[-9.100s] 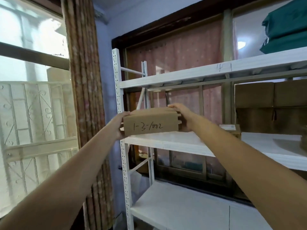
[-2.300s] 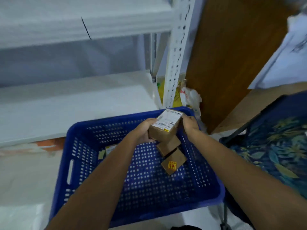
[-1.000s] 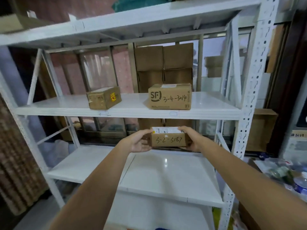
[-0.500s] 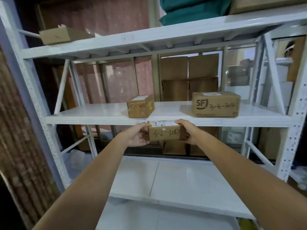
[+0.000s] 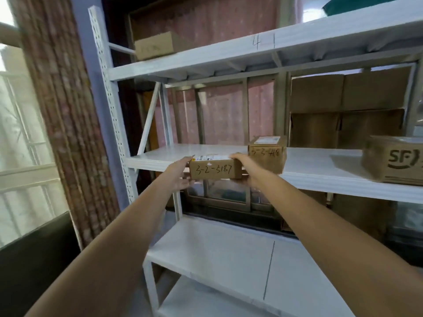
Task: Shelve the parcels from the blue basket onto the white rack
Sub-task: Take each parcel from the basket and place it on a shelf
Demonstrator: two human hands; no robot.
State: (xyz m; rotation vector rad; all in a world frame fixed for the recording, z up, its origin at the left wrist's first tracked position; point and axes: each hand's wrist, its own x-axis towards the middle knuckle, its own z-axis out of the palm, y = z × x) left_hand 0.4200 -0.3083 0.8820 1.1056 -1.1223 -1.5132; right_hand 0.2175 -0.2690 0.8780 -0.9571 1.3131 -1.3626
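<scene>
I hold a small brown cardboard parcel (image 5: 215,168) marked "3-2-5187" between both hands, at the front edge of the white rack's middle shelf (image 5: 160,156). My left hand (image 5: 177,176) grips its left end and my right hand (image 5: 248,172) its right end. Whether the parcel rests on the shelf I cannot tell. Just right of it on the same shelf stands another small parcel (image 5: 267,154). A larger parcel printed "SF" (image 5: 393,160) sits at the far right. The blue basket is out of view.
A flat box (image 5: 154,45) lies on the upper shelf, marked "4-1" on its edge. Stacked cartons (image 5: 348,106) stand behind the rack. The lower shelf (image 5: 229,255) is below my arms. A patterned curtain (image 5: 61,110) and a window are at the left.
The view has swung toward the rack's left end. The parcel in my hands has risen from just below the middle shelf to the level of its front edge, left of the small parcel.
</scene>
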